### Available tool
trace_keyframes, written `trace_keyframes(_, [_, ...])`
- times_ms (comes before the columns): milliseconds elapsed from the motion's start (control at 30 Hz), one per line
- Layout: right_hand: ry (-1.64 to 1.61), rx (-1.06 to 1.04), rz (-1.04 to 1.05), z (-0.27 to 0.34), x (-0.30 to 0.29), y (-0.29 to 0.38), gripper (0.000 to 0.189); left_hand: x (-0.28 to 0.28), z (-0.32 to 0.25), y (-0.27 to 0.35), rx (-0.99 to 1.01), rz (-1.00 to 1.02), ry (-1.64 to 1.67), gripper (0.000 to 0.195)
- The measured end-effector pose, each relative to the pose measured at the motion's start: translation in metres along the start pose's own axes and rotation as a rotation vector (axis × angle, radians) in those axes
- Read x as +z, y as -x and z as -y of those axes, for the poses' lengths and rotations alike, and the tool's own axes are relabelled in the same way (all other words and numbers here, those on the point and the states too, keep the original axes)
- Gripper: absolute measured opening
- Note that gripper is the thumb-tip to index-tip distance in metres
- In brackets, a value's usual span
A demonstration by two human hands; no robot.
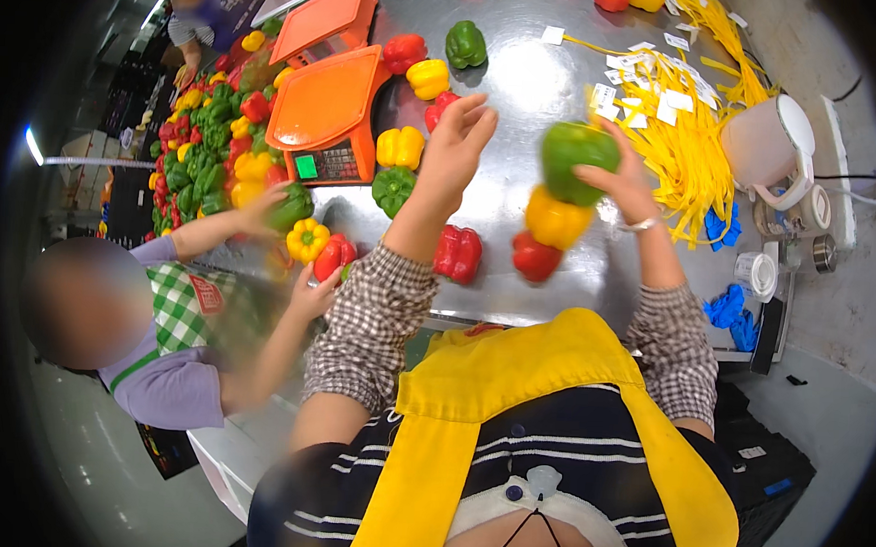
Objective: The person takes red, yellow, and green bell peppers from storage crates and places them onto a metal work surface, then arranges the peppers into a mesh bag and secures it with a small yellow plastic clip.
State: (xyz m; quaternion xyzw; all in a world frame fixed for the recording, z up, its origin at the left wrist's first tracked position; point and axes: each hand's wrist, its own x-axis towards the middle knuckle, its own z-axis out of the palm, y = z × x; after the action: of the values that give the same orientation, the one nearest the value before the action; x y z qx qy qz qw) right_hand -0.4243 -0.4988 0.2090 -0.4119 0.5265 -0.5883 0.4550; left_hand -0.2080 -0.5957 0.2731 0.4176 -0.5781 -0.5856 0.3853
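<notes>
My right hand (622, 171) is shut on a green bell pepper (576, 159), held above the steel table. Below it, in a line, are a yellow bell pepper (558, 218) and a red bell pepper (536, 255), blurred. Whether a net joins these three is not clear. Raised over the table, my left hand (460, 144) has its fingers apart and nothing in them. It partly hides a red pepper (436, 113). Nearby lie a yellow pepper (400, 148) and a green pepper (392, 189). Another red pepper (458, 254) rests nearer my body.
Yellow net sleeves with white tags (663, 137) lie at right, beside a plastic jug (761, 136) and blue gloves (730, 305). Orange scales (325, 99) stand at left before a pepper heap (203, 149). A co-worker's hands (310, 294) handle peppers close to my left arm.
</notes>
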Motion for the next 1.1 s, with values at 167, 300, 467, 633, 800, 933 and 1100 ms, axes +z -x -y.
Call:
trace_keyframes(167, [0.140, 0.214, -0.106, 0.016, -0.120, 0.068, 0.069, -0.119, 0.056, 0.069, 0.008, -0.127, -0.460, 0.038])
trace_keyframes(300, [0.397, 0.348, -0.296, 0.031, -0.200, 0.104, 0.070, -0.158, 0.080, 0.134, 0.026, -0.219, -0.915, 0.060])
trace_keyframes(467, [0.704, 0.746, -0.459, 0.025, -0.258, 0.107, 0.056, -0.153, 0.087, 0.154, 0.085, -0.026, -1.215, 0.107])
trace_keyframes(633, [1.971, -0.090, -0.310, 0.033, -0.190, 0.073, 0.043, -0.133, 0.089, 0.125, -0.006, 0.014, -1.335, 0.099])
trace_keyframes(800, [0.704, 0.548, 0.149, -0.023, 0.023, 0.034, 0.047, -0.101, 0.102, 0.108, 0.114, -0.046, -1.112, 0.075])
trace_keyframes(933, [0.701, 0.389, 0.484, -0.075, 0.113, 0.051, 0.070, -0.068, 0.108, 0.101, 0.244, -0.115, -1.006, 0.064])
trace_keyframes(1100, [0.773, 0.289, 0.647, -0.047, 0.098, 0.053, 0.060, -0.069, 0.077, 0.090, -0.080, 0.007, -0.937, 0.060])
